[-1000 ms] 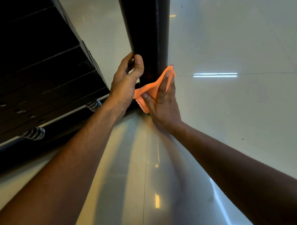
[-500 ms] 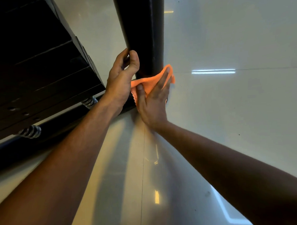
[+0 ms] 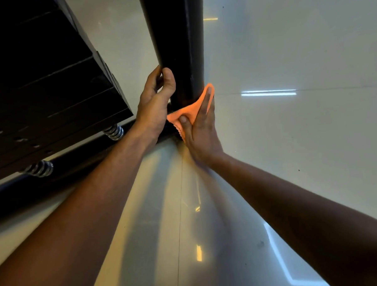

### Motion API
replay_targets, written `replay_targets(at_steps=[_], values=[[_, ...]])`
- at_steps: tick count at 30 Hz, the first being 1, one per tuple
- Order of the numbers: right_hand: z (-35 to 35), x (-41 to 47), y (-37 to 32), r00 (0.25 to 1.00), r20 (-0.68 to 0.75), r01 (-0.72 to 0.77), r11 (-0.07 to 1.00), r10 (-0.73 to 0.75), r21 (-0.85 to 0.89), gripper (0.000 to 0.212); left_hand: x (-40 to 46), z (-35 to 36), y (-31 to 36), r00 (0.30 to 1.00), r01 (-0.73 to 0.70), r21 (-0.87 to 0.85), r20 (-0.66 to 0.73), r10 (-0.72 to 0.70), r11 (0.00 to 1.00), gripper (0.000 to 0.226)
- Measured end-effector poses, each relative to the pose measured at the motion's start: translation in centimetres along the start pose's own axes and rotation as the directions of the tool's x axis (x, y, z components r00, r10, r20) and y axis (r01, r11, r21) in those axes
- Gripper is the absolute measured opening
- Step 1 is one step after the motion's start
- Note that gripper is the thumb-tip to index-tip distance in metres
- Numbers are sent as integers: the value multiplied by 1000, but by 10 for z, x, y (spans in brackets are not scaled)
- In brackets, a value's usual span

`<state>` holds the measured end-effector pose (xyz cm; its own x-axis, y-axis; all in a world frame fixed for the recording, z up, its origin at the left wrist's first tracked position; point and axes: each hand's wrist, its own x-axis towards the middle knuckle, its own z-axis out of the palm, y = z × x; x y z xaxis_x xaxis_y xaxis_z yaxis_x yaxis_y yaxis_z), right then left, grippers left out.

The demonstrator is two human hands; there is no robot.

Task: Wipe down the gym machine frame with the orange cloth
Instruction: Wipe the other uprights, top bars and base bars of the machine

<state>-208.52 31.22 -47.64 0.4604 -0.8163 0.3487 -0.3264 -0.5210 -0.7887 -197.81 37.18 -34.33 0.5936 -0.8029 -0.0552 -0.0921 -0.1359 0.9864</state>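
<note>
The orange cloth (image 3: 188, 112) is pressed against the lower right side of the black frame post (image 3: 179, 46), low near the floor (image 3: 291, 138), much where we saw it half a second ago. Our right hand (image 3: 201, 129) holds it there, fingers (image 3: 205, 101) stretched along the cloth, thumb pinning its fold. Our left hand (image 3: 154, 101) still grips the post's left edge, fingers curled round it, unchanged beside the weight stack (image 3: 46, 84).
</note>
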Motion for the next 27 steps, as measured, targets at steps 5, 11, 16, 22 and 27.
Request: replay_targets(at_steps=[5, 11, 16, 22, 27], values=[[-27, -1, 6, 989, 131, 69, 997, -73, 40, 93, -2, 2, 1, 1000, 6, -12, -1, -6, 1000, 56], [-18, 14, -24, 1000, -1, 17, 994, -16, 110, 90, -2, 5, 1, 1000, -4, 8, -8, 4, 1000, 61], [-51, 7, -8, 983, 173, 73, 997, -68, -20, 87, -8, 5, 9, 999, 16, 4, -29, -16, 1000, 51], [-83, 5, -11, 990, 111, 103, 990, -93, -93, 72, -35, 11, 0, 996, -37, 38, -86, 40, 999, 51], [-120, 10, -26, 970, 225, 123, 984, -92, -127, 65, -64, 5, -15, 986, -134, 306, -55, 158, 942, 58]])
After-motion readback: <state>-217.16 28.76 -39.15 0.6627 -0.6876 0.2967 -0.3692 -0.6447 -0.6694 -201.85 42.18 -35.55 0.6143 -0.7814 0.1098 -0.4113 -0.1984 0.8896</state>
